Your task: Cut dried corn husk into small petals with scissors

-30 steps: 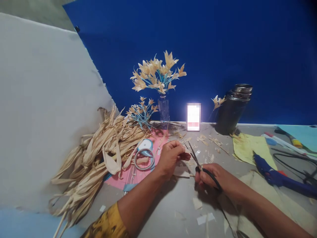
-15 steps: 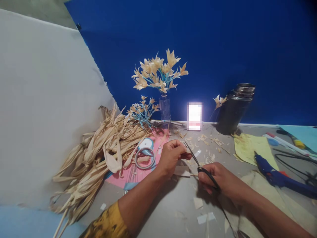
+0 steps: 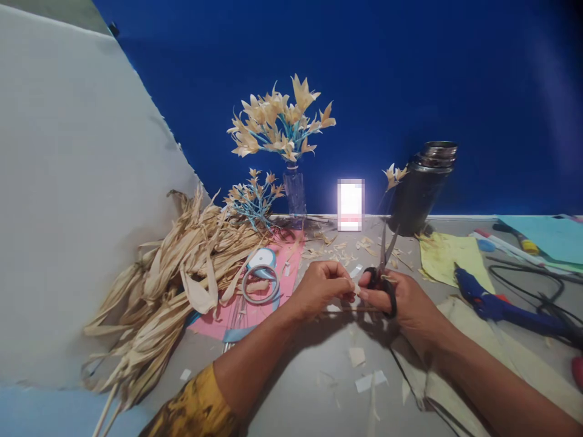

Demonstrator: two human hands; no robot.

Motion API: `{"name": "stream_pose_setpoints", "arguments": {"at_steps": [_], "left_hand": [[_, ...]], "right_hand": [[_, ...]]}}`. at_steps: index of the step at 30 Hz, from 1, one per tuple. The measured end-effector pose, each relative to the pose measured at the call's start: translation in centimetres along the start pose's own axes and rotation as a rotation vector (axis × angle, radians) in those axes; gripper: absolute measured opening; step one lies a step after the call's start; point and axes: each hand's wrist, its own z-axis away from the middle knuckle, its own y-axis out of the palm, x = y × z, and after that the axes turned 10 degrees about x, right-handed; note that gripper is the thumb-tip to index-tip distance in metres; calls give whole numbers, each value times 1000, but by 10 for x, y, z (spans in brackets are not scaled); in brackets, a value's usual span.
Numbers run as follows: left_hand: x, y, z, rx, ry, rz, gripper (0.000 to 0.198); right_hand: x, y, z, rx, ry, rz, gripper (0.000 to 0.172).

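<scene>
Above the tabletop, in the head view, the left hand pinches a small pale piece that the right hand's fingers also reach; that hand grips black-handled scissors, blades parted and pointing away. Dried husks lie left, a blue glue gun right.

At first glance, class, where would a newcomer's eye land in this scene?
Likely first on the pale flowers, rising from a clear bottle against the blue backdrop. Next comes the bright rectangle to the bottle's right. Nearer, the right hand holds black-handled scissors, open and pointing away, close to the left hand.
</scene>
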Motion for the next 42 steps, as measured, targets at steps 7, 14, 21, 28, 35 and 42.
{"name": "stream_pose_setpoints", "arguments": {"at_steps": [7,14,21,28,35,42], "left_hand": [[8,10,1,19,23,213,27],[11,18,1,-112,47,178,18],[4,8,-2,-218,95,173,13],[3,8,-1,-244,105,169,11],[4,8,-2,-248,103,172,10],[3,8,-2,-263,111,168,11]], "right_hand": [[1,-1,0,-112,-67,-6,42],[1,-3,-4,-50,-41,67,45],[-7,-6,-3,324,49,218,62],[-13,-5,-3,389,66,282,63],[-7,-2,-2,378,108,311,62],[-13,-2,-2,345,142,235,58]]}}
